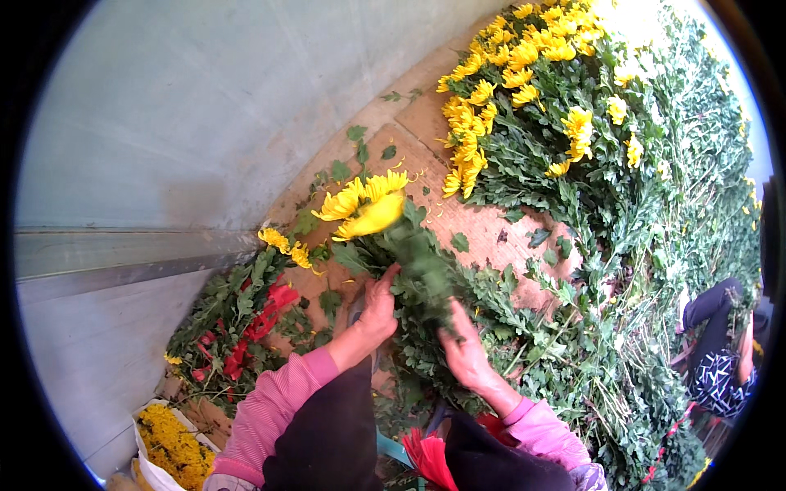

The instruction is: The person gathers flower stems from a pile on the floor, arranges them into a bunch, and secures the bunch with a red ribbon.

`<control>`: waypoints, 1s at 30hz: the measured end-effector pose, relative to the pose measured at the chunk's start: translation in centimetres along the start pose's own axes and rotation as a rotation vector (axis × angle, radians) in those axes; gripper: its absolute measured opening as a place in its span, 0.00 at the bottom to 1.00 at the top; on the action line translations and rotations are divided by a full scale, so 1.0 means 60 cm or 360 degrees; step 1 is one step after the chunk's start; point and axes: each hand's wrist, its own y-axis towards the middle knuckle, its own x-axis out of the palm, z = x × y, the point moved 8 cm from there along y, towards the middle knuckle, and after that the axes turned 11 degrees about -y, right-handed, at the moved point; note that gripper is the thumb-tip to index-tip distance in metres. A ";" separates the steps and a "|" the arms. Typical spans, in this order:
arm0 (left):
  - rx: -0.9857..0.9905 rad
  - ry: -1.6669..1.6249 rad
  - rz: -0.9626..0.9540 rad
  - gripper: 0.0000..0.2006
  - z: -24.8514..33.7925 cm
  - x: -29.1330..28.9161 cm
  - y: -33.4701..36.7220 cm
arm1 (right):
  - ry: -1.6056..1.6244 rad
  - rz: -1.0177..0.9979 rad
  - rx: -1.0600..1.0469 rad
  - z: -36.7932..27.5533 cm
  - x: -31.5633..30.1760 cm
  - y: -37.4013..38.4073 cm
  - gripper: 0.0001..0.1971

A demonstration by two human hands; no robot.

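Observation:
Yellow chrysanthemums with leafy green stems are between my two hands, their heads pointing away from me. My left hand is closed around the bunch just below the flower heads. On the right, my right hand grips a leafy chrysanthemum stem that is smeared by motion. One flower head at the front of the bunch is blurred too. Leaves hide some fingertips of both hands.
A large heap of chrysanthemums lies at the far right, its cut stems spreading nearer. Cardboard with scattered leaves covers the floor. Red strips lie over stems on the left. A white sack holds yellow petals. Another person sits far right.

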 end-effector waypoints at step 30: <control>-0.0077 -0.0078 -0.0031 0.10 0.086 -0.031 -0.032 | -0.0944 -0.0571 0.0764 0.248 -0.143 -0.058 0.28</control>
